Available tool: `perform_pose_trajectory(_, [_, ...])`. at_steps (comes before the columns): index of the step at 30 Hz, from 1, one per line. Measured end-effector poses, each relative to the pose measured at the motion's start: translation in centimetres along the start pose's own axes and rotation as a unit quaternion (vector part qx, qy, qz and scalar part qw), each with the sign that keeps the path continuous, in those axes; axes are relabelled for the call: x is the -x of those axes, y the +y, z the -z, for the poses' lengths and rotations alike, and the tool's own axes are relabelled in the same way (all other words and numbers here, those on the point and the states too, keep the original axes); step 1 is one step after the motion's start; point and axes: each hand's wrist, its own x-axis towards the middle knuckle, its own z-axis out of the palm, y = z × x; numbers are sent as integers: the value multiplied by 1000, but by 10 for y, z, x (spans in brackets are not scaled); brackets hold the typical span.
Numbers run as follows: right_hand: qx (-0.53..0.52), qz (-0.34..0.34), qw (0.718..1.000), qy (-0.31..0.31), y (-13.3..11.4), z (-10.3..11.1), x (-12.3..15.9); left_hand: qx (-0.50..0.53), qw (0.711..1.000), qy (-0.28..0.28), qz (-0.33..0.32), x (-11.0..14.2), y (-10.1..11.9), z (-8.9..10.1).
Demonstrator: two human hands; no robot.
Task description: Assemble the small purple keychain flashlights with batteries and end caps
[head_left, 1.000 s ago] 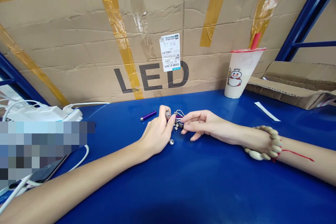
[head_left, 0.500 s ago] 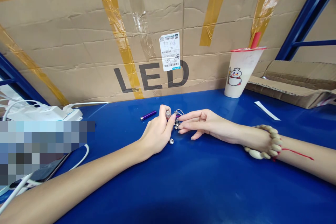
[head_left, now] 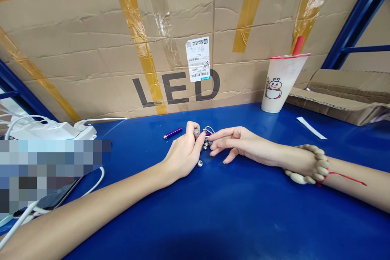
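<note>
My left hand (head_left: 183, 148) is closed around a small cylinder (head_left: 196, 132), whose round metal end shows between thumb and forefinger; the rest of it is hidden in the fist. My right hand (head_left: 237, 142) reaches in from the right with its fingers stretched and apart, the tips at a cluster of small shiny metal pieces (head_left: 206, 145). Beside the cluster is a thin pale loop (head_left: 209, 128), partly behind the fingers. A purple metal tube (head_left: 172, 133) lies left of my left hand. Just below that hand sits a small round silver cap (head_left: 200, 163).
A large taped cardboard box (head_left: 100, 48) stands along the back. At right are a drink cup (head_left: 282, 85) with a red straw, a white strip (head_left: 311, 128) and an open carton (head_left: 335, 105). A power strip (head_left: 57, 130), white cables and a phone (head_left: 57, 195) lie left.
The lower fingers of my right hand have shifted slightly right, away from the metal pieces. My left hand keeps its grip on the small cylinder, almost unmoved.
</note>
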Motion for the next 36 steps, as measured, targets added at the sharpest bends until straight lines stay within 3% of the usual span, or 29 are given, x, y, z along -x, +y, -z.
perform_pose_trajectory(26, [15,-16,1000,7,0,1,-1,-6,1000,-2,-5,0,-1,-1])
perform_pose_trajectory(36, [13,-39,999,11,-10,-8,4,1,1000,-6,-2,1,3,2])
